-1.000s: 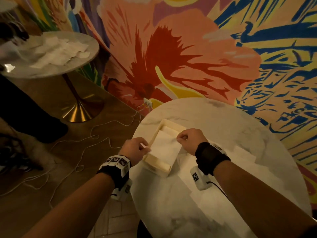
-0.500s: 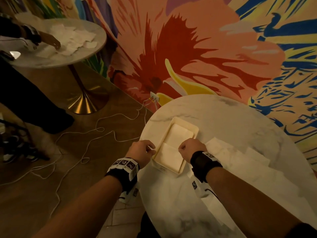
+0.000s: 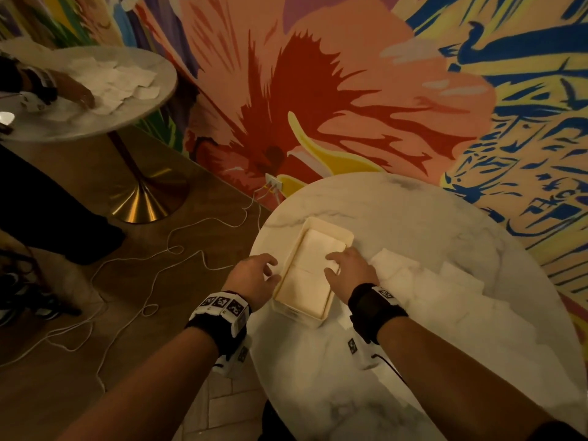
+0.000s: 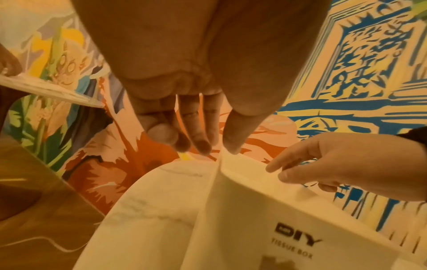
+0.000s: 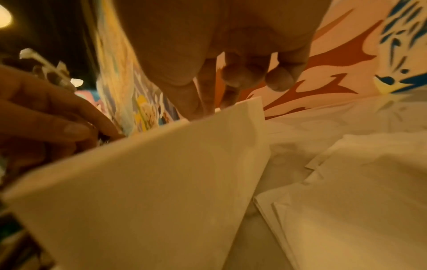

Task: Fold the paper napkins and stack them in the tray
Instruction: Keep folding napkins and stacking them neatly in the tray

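The tray (image 3: pixel 331 232) — a pale rectangular box printed "DIY TISSUE BOX" on its near wall in the left wrist view — sits on the round marble table (image 3: pixel 397 211), toward the table's left edge. Inside it lie folded napkins (image 3: pixel 307 275), flat, with a seam across the middle where one piece meets the next.

The left hand (image 3: pixel 253 280) is just outside the tray's left wall, fingers loosely spread and relaxed, holding nothing; the thumb tip comes right up to the rim, and the left wrist view shows it at the tray's edge, though whether it presses there cannot be told. The right hand (image 3: pixel 350 268) hangs over the tray's right wall, its fingers straightish and reaching down toward the napkins inside — nothing is pinched between them that the views show. Both wrists carry black bands with printed markers.

To the right of the tray, loose unfolded napkins (image 3: pixel 423 281) are spread in overlapping sheets across the table.

Beyond, a bright painted mural (image 3: pixel 350 90) of a large red flower and blue strokes covers the wall. White cables (image 3: pixel 178 249) trail over the wooden floor. At far left a second round table (image 3: pixel 79 122) on a brass foot holds more napkins, and another person's hand (image 3: pixel 79 95) rests among them
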Demonstrator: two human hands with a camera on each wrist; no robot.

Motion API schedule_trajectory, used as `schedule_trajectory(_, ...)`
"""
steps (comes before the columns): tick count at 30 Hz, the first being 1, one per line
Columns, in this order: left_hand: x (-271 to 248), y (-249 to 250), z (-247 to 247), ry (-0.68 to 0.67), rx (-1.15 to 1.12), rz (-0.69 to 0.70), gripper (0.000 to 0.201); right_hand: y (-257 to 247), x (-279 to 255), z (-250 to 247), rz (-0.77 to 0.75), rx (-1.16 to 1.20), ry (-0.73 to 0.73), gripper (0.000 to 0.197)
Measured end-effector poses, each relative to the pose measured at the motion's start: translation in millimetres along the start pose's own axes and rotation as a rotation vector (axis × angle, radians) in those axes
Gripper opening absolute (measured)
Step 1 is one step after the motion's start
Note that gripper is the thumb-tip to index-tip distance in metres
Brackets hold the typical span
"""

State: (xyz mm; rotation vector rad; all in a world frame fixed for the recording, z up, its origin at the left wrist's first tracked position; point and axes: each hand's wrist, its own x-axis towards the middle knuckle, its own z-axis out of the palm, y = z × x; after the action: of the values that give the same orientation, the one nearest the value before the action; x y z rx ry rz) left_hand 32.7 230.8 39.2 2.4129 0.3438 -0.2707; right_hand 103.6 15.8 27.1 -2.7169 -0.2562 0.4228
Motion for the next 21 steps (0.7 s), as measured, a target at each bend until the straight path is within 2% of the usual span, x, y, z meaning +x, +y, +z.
schedule_trajectory(3,0,24,4,0.079,0.027,0.127,0.031,19,-18,-9,0.003,0.234,0.133,0.031)
schedule_trajectory(7,-4,67,30,0.067,-0.014,0.279,0.030,61,-47,-25,0.024,0.287,0.218,0.030)
schedule_trajectory(10,-11,99,56,0.002,-0.055,0.354,0.026,106,-67,-37,0.128,0.320,0.268,0.026)
schedule_trajectory(14,-20,134,91,-0.112,-0.127,0.348,0.019,172,-97,-44,0.347,0.430,0.322,0.022)
schedule_trajectory(17,-23,148,120,-0.198,-0.108,0.318,0.019,214,-120,-40,0.460,0.467,0.303,0.020)
schedule_trajectory(21,-25,153,159,-0.309,0.024,0.259,0.023,241,-139,-24,0.395,0.329,0.088,0.033)
